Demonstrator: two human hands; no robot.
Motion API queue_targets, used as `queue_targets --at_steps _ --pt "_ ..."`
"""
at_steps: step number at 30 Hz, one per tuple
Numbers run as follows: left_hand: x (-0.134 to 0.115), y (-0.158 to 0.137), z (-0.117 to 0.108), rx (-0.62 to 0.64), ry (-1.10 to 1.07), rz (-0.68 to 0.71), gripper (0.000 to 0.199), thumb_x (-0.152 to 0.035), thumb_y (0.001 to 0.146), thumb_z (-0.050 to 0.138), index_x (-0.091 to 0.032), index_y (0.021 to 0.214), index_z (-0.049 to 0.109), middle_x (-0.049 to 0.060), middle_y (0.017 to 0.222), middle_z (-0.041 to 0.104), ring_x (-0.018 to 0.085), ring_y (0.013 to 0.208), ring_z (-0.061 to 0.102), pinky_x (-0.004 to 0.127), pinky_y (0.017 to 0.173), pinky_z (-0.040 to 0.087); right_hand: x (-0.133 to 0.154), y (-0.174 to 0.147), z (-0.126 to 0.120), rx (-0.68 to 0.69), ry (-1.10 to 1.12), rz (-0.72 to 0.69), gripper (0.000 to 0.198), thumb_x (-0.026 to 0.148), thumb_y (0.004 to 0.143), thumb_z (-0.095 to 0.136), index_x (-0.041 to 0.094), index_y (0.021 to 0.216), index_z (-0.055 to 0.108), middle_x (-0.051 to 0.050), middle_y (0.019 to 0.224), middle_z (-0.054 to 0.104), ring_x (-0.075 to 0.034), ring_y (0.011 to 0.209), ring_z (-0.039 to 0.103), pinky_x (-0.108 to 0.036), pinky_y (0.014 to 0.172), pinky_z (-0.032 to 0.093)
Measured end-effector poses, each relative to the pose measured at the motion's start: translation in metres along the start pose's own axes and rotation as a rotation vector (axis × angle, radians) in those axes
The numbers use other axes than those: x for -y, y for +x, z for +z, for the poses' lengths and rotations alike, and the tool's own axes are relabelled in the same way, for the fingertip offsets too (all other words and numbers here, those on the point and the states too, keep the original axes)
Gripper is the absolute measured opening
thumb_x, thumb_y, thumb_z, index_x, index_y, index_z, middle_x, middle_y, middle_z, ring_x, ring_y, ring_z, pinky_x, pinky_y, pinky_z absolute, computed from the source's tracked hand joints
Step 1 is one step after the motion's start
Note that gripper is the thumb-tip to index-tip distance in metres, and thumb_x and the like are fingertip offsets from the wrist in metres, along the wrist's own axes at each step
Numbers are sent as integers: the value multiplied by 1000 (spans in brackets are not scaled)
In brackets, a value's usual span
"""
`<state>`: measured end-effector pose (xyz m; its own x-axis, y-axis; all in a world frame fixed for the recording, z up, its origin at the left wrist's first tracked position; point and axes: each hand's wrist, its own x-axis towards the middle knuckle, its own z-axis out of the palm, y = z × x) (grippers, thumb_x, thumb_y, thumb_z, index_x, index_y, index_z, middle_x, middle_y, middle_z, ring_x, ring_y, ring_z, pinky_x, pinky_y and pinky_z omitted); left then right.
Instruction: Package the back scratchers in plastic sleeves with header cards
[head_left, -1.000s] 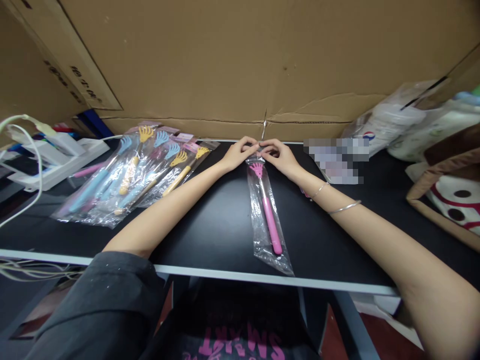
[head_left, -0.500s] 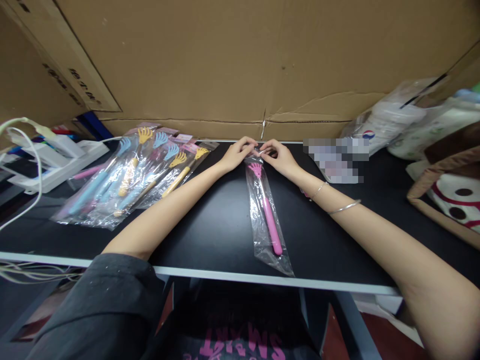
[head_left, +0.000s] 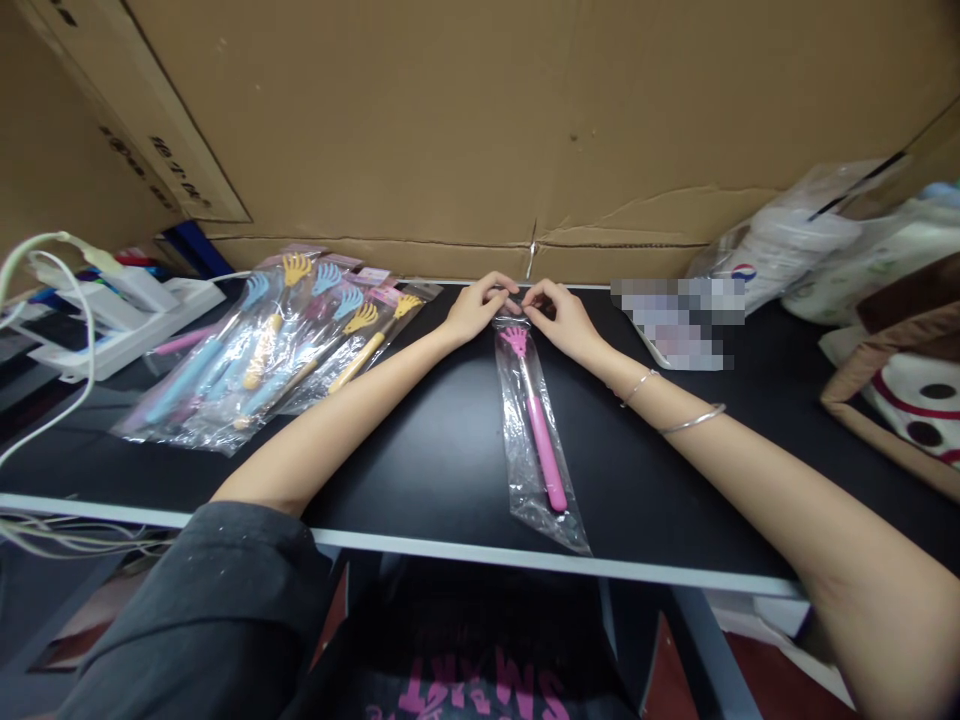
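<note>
A pink back scratcher (head_left: 545,450) lies in a clear plastic bag (head_left: 517,480) on the black table, its claw end away from me and its handle toward the front edge. At the bag's far end, my left hand (head_left: 481,307) pinches the plastic between closed fingers. Facing it, my right hand (head_left: 559,315) is also closed on the top of the bag, thumb and forefinger together. Fingertips partly cover the bag's opening there. To the left lies a heap of bagged back scratchers (head_left: 277,340) with blue, yellow and pink parts.
A white power strip (head_left: 142,325) with plugged-in cables stands at the far left. At the right are a blurred-out phone-like object (head_left: 671,325), a bagged drink cup (head_left: 787,250) and a cloth bag (head_left: 915,400). Cardboard (head_left: 450,120) walls the back.
The view has shifted slightly. My right thumb and forefinger have drawn a little closer together at the bag's top; the back scratcher stays in place.
</note>
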<state>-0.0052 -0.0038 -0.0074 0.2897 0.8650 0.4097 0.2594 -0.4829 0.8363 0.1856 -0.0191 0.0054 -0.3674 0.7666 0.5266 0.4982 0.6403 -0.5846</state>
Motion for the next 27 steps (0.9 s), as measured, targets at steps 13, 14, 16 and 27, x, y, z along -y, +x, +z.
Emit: queue_targets --at_steps 13,14,16,27 --pt "-7 -2 1 -41 83 11 14 -20 89 54 -18 100 61 0 85 75 15 84 71 28 88 51 -4 1 1 52 -20 -3 3 23 84 58 24 86 60 -5 95 69 -24 97 60 -41 92 47" --pt "-7 -2 1 -35 82 9 14 -20 89 54 -17 101 61 1 85 75 15 84 71 28 87 51 -5 1 1 50 -38 -9 3 23 85 57 24 85 59 -4 94 69 -24 97 60 -42 92 47" --pt "-7 -2 1 -28 79 4 14 -21 89 53 -17 100 61 1 86 75 15 84 71 28 88 50 -5 1 2 51 -69 -21 3 24 85 56 24 85 58 -5 93 68 -24 97 59 -42 91 47" --pt "-4 -1 1 -60 100 22 9 -20 87 56 -17 95 60 -1 79 70 12 75 65 25 82 49 -3 -1 2 82 -144 -135 5 28 91 52 26 89 57 -8 102 64 -27 101 56 -48 98 45"
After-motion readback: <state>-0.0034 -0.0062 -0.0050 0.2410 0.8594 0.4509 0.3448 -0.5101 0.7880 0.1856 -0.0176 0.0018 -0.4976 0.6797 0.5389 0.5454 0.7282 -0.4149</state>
